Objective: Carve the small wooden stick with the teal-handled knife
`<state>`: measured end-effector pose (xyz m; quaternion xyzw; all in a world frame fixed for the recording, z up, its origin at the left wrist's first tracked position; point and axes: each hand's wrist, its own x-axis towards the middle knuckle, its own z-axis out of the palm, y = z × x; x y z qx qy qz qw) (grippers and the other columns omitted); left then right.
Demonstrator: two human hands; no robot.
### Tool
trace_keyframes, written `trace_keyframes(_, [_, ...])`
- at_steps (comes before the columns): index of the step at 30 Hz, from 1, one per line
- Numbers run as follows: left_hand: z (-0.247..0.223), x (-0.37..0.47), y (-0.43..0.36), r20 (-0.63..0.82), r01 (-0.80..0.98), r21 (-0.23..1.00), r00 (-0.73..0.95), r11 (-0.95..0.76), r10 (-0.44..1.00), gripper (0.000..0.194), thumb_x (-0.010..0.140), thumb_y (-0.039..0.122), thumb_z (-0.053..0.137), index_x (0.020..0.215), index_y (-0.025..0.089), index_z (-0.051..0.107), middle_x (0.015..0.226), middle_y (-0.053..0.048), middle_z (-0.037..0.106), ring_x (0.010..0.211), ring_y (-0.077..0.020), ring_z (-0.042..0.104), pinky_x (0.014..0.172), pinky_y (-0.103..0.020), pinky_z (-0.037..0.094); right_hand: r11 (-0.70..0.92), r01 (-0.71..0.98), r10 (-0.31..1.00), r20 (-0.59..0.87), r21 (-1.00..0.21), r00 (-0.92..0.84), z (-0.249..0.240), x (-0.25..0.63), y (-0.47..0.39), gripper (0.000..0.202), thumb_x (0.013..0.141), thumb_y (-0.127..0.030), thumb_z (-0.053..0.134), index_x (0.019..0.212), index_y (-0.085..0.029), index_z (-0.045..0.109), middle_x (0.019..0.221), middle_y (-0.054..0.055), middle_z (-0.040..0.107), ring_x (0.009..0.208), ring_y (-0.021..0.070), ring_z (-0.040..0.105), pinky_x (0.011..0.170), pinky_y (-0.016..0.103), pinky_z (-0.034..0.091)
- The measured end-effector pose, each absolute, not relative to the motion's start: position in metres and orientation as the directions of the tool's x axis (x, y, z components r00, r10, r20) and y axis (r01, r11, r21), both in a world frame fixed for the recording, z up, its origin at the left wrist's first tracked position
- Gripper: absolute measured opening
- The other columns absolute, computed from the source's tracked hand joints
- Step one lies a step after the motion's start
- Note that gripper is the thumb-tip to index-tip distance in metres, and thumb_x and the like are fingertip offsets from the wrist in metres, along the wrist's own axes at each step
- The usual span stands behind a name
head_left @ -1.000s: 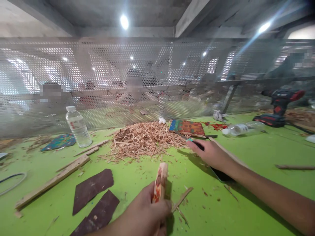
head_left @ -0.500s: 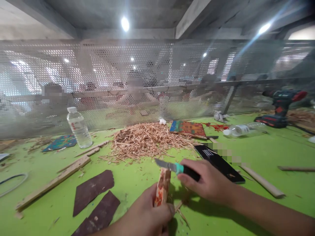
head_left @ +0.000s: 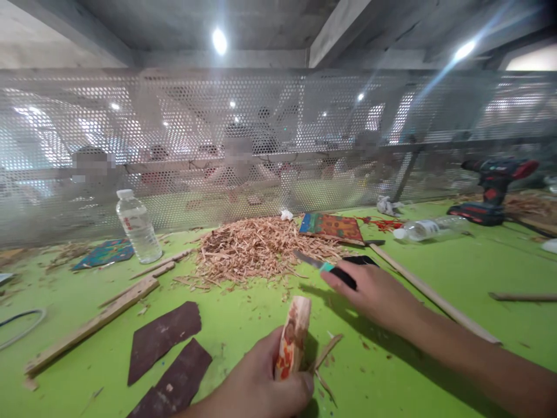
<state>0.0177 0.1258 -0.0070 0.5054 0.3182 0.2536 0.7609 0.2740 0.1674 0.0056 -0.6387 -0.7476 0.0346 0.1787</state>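
My left hand (head_left: 272,377) is closed around a short piece of wood (head_left: 295,331), held up from the green table, its side bearing red and orange paint and its top end bare. In my right hand (head_left: 363,287) is a knife (head_left: 310,259) with a black and turquoise handle; its blade points left, in front of the shavings and apart from the wood. Beneath that hand lies a black phone-like slab (head_left: 363,260), mostly covered. Thin wood slivers (head_left: 327,352) lie on the table right of my left hand.
A heap of wood shavings (head_left: 248,249) lies mid-table before a perforated screen (head_left: 195,133). Sandpaper pieces (head_left: 167,337), a notched wooden stick (head_left: 93,325) and an upright water bottle (head_left: 139,229) are left. A long rod (head_left: 435,293), a lying bottle (head_left: 429,229) and a drill (head_left: 494,188) are right.
My right hand has moved the knife away from the top of the wood, forward and slightly right. The piece of wood has shifted a little right in my left hand's grip.
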Motion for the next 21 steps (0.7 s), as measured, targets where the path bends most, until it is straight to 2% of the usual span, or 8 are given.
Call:
trace_keyframes(2, [-0.004, 0.017, 0.126, -0.226, -0.049, 0.936, 0.676, 0.349, 0.701, 0.032, 0.070, 0.029, 0.078, 0.093, 0.018, 0.058, 0.076, 0.003, 0.051, 0.067, -0.0107, 0.045, 0.064, -0.023, 0.037, 0.061, 0.979, 0.969, 0.245, -0.194, -0.012, 0.003, 0.290, 0.177, 0.057, 0.103, -0.065, 0.034, 0.085, -0.021, 0.065, 0.066, 0.010, 0.068, 0.056, 0.0252, 0.062, 0.052, 0.033, 0.036])
trace_keyframes(5, [-0.002, 0.016, 0.126, -0.240, -0.014, 0.943, 0.664, 0.333, 0.708, 0.031, 0.070, 0.030, 0.076, 0.091, 0.019, 0.055, 0.073, 0.006, 0.043, 0.064, -0.0098, 0.036, 0.060, -0.023, 0.030, -0.019, 0.995, 0.971, 0.235, -0.095, 0.041, 0.003, 0.302, 0.184, 0.054, 0.103, -0.059, 0.037, 0.086, -0.018, 0.069, 0.070, 0.015, 0.072, 0.058, 0.0268, 0.064, 0.054, 0.035, 0.040])
trace_keyframes(8, [-0.002, 0.016, 0.126, -0.231, -0.013, 0.944, 0.687, 0.328, 0.689, 0.032, 0.070, 0.030, 0.075, 0.093, 0.018, 0.056, 0.075, 0.004, 0.047, 0.066, -0.0106, 0.039, 0.062, -0.024, 0.031, -0.020, 0.992, 0.972, 0.231, -0.125, 0.048, 0.011, 0.290, 0.175, 0.055, 0.103, -0.061, 0.034, 0.092, -0.019, 0.068, 0.072, 0.014, 0.072, 0.059, 0.0271, 0.065, 0.052, 0.034, 0.039])
trace_keyframes(11, [-0.001, 0.017, 0.128, -0.210, -0.042, 0.940, 0.708, 0.337, 0.674, 0.033, 0.070, 0.029, 0.073, 0.098, 0.018, 0.059, 0.077, 0.003, 0.050, 0.070, -0.0123, 0.044, 0.066, -0.025, 0.035, 0.164, 0.955, 0.965, 0.241, -0.246, -0.104, 0.017, 0.266, 0.156, 0.059, 0.103, -0.068, 0.030, 0.084, -0.021, 0.061, 0.064, 0.007, 0.067, 0.055, 0.0223, 0.062, 0.050, 0.030, 0.035])
trace_keyframes(15, [-0.002, 0.016, 0.129, -0.188, -0.065, 0.943, 0.708, 0.328, 0.680, 0.036, 0.071, 0.028, 0.075, 0.104, 0.017, 0.064, 0.075, 0.004, 0.046, 0.070, -0.0119, 0.043, 0.068, -0.024, 0.036, 0.452, 0.849, 0.883, 0.273, -0.273, -0.382, 0.013, 0.248, 0.141, 0.050, 0.104, -0.064, 0.039, 0.086, -0.022, 0.058, 0.071, 0.005, 0.069, 0.060, 0.0199, 0.062, 0.054, 0.030, 0.034])
trace_keyframes(21, [-0.012, 0.020, 0.128, -0.242, -0.123, 0.892, 0.682, 0.434, 0.690, 0.045, 0.072, 0.035, 0.078, 0.111, 0.020, 0.060, 0.070, 0.006, 0.048, 0.052, -0.0085, 0.037, 0.053, -0.023, 0.033, 0.513, 0.799, 0.853, 0.294, -0.314, -0.432, 0.005, 0.255, 0.146, 0.054, 0.101, -0.070, 0.040, 0.086, -0.021, 0.057, 0.066, 0.002, 0.061, 0.055, 0.0162, 0.053, 0.054, 0.028, 0.028])
